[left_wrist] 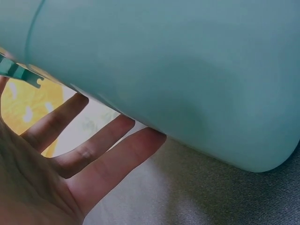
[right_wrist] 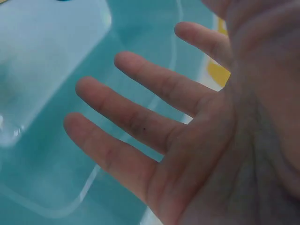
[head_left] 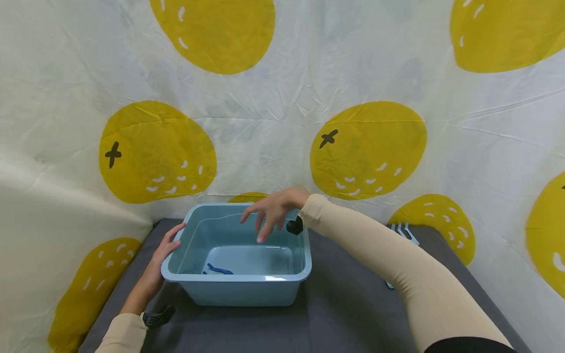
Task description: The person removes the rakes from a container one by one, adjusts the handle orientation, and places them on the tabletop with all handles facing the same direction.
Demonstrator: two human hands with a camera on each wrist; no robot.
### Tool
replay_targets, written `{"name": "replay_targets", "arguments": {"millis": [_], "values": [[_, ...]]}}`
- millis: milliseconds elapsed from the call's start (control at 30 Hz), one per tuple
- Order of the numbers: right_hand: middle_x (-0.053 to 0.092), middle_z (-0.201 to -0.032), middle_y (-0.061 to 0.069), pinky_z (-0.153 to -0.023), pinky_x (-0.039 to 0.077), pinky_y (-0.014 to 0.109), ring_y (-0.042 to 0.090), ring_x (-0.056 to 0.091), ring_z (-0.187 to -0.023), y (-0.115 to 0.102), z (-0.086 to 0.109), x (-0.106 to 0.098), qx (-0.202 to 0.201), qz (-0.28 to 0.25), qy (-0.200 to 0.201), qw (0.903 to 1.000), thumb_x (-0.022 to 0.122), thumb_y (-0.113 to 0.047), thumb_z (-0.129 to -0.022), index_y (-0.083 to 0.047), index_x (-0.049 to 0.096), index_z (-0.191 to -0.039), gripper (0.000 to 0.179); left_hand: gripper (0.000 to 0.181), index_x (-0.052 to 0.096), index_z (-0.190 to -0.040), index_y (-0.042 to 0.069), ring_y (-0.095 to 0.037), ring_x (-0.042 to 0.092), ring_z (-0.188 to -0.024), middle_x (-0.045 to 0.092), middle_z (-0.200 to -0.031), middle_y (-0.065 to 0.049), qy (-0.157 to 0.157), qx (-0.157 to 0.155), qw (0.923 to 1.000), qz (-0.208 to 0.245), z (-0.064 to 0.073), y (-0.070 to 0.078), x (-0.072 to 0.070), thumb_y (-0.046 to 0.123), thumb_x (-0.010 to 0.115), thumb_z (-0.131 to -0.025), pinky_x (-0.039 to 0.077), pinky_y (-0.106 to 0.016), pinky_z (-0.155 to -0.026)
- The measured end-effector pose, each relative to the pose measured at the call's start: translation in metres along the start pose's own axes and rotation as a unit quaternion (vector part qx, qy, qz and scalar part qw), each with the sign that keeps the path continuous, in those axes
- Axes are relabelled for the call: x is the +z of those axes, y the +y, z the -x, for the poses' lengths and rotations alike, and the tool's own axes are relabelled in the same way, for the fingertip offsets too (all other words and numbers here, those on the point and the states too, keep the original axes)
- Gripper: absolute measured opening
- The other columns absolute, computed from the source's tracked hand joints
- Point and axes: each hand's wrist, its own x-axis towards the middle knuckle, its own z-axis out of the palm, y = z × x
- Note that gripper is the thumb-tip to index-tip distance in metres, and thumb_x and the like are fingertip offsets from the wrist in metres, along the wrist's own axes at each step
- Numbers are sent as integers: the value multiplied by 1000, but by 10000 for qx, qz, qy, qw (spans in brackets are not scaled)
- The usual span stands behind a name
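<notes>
A light blue plastic tub [head_left: 236, 292] stands on the grey-covered table, and a small dark blue curved piece [head_left: 219, 269] lies on its floor near the front wall. My left hand [head_left: 160, 260] rests against the tub's left side. In the left wrist view its fingertips [left_wrist: 152, 134] touch the outer wall with the fingers fairly straight. Above the tub's right half is my right hand [head_left: 278, 205], palm down, fingers spread, holding nothing. The right wrist view shows those spread fingers [right_wrist: 122, 161] over the tub's inside [right_wrist: 51, 154].
To the right, partly behind my right forearm, lies a pale blue pronged object [head_left: 403, 230]. The grey table cover [head_left: 348, 314] runs back to a white curtain [head_left: 265, 132] with yellow fruit shapes.
</notes>
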Motion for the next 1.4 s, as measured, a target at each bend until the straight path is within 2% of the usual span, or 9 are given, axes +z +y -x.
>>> {"name": "replay_targets", "arguments": {"millis": [267, 400, 500, 633, 800, 967, 1100, 1267, 1400], "values": [[63, -128, 0, -96, 55, 45, 21, 68, -109, -7, -56, 22, 355, 170, -628, 9973, 82, -32, -89, -37, 42, -150, 73, 61, 16, -164, 35, -46, 24, -143, 4, -171, -9, 3, 14, 10000, 56, 1, 1, 1, 51, 34, -107, 27, -73, -112], [64, -122, -1, -100, 52, 52, 29, 68, -113, -6, -78, 35, 597, 462, -891, 9932, 83, -35, -87, -37, 44, -149, 72, 60, 17, -164, 35, -45, 24, -143, 5, -171, -9, 26, 57, 10000, 57, -1, 2, 1, 51, 33, -108, 26, -73, -112], [55, -135, 1, -101, 49, 57, 32, 69, -113, -6, -88, 45, 776, 542, -1024, 9902, 83, -35, -87, -36, 46, -147, 71, 60, 18, -163, 35, -45, 25, -142, 7, -170, -9, 53, 78, 9999, 69, -1, 3, 2, 51, 34, -108, 28, -72, -112], [41, -145, 3, -93, 55, 51, 33, 71, -107, -2, -95, 55, 1011, 287, -1121, 9881, 83, -29, -88, -35, 54, -139, 59, 60, 19, -163, 36, -44, 27, -141, 9, -169, -8, 85, 66, 9999, 100, -2, 5, 4, 52, 35, -107, 29, -71, -112], [54, -124, 4, -73, 59, 43, 29, 72, -95, 8, -103, 68, 1330, 229, -1244, 9830, 83, -24, -88, -34, 63, -121, 40, 60, 20, -162, 35, -44, 26, -142, 8, -170, -8, 101, 35, 9999, 103, -1, 4, 5, 52, 36, -107, 27, -71, -113], [62, -112, 7, -68, 56, 38, 25, 67, -86, 12, -110, 73, 1395, 398, -1418, 9792, 77, -20, -93, -28, 66, -113, 24, 61, 20, -162, 36, -44, 25, -143, 8, -170, -7, 111, 50, 9998, 126, -2, 1, 4, 53, 36, -106, 26, -72, -113], [64, -107, 6, -66, 53, 35, 22, 65, -81, 13, -114, 76, 1284, 659, -1609, 9764, 70, -17, -97, -26, 67, -117, 23, 61, 20, -162, 36, -44, 25, -143, 8, -170, -6, 105, 48, 9998, 164, -2, -1, 3, 52, 36, -106, 27, -71, -113], [65, -108, 4, -65, 51, 33, 20, 62, -77, 12, -114, 83, 1189, 817, -1603, 9765, 68, -16, -97, -25, 61, -137, 41, 60, 20, -163, 34, -43, 25, -143, 8, -170, -7, 106, 54, 9998, 166, -2, -1, 2, 51, 36, -107, 27, -71, -113], [62, -114, 1, -69, 52, 34, 18, 62, -83, 9, -114, 88, 1028, 868, -1601, 9779, 69, -15, -97, -24, 54, -144, 50, 58, 22, -163, 31, -41, 24, -143, 9, -170, -9, 106, 131, 9998, 127, -2, -2, 1, 47, 35, -108, 26, -70, -112]]}}
